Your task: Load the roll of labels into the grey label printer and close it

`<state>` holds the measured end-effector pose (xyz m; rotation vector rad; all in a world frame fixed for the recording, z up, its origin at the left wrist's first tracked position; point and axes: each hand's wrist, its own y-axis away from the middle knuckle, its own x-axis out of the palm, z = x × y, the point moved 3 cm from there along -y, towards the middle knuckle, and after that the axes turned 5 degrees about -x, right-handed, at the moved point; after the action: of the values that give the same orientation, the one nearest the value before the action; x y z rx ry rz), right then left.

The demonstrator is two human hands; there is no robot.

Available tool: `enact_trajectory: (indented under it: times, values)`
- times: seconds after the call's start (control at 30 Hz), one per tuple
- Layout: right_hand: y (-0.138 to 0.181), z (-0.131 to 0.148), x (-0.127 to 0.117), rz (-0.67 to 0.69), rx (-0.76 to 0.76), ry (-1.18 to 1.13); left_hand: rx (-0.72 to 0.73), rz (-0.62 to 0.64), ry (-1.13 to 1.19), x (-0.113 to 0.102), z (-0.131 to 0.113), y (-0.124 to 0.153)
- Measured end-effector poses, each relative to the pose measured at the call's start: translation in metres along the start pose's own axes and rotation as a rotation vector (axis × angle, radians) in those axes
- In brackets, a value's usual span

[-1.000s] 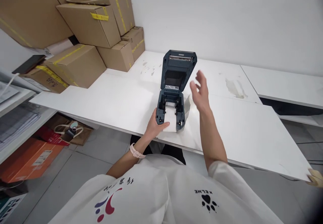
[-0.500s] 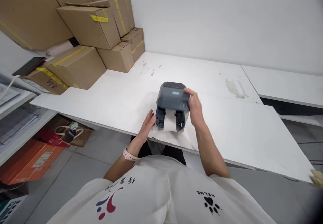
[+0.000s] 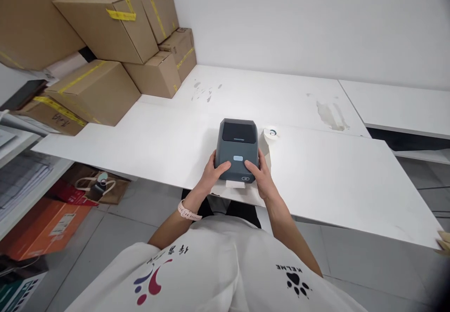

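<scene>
A dark grey label printer [image 3: 236, 150] stands on the white table near its front edge, its lid down. A short strip of white label paper [image 3: 235, 184] sticks out of its front. My left hand [image 3: 211, 173] grips the printer's left side, thumb on top of the lid. On the opposite side my right hand [image 3: 263, 176] holds it the same way, thumb beside the pale blue button [image 3: 238, 158]. Just right of the printer lies a small white roll of labels [image 3: 271, 133], partly behind my right hand's side.
Cardboard boxes [image 3: 94, 91] with yellow tape are stacked at the table's left back. The white table [image 3: 316, 176] meets a white wall behind. On the floor at left are an orange box [image 3: 45, 227] and a paper bag [image 3: 117, 187]. A shelf [image 3: 59, 171] with papers stands at left.
The printer's lid has swung down and covers the paper inside. My left hand has moved onto the printer's side, and my right hand has come down from the lid's edge to the right side.
</scene>
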<state>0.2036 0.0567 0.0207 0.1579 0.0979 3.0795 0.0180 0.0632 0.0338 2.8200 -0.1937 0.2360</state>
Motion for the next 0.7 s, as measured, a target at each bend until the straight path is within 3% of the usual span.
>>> enact_trajectory:
  times: [0.17,0.3,0.33,0.43,0.53,0.6,0.7]
  values:
    - [-0.001,-0.006,0.001,-0.062,-0.009,-0.018,0.084,-0.072,-0.072,0.003,0.003,0.003]
    - [-0.001,-0.005,0.002,-0.088,0.010,-0.058,0.208,-0.527,-0.269,-0.005,0.021,0.036]
    - [-0.001,-0.005,0.003,-0.094,0.017,-0.066,0.209,-0.590,-0.288,-0.006,0.027,0.046]
    - [-0.001,-0.006,0.004,-0.105,0.028,-0.077,0.046,-0.288,-0.249,0.002,0.046,0.057]
    - [-0.002,-0.005,0.005,-0.101,0.015,-0.068,-0.199,-0.004,-0.050,0.013,0.051,0.052]
    - [-0.003,-0.004,0.005,-0.116,0.007,-0.051,-0.274,0.043,0.028,0.016,0.047,0.046]
    - [-0.008,0.003,0.006,-0.140,-0.024,0.009,-0.257,0.033,-0.023,0.016,0.038,0.041]
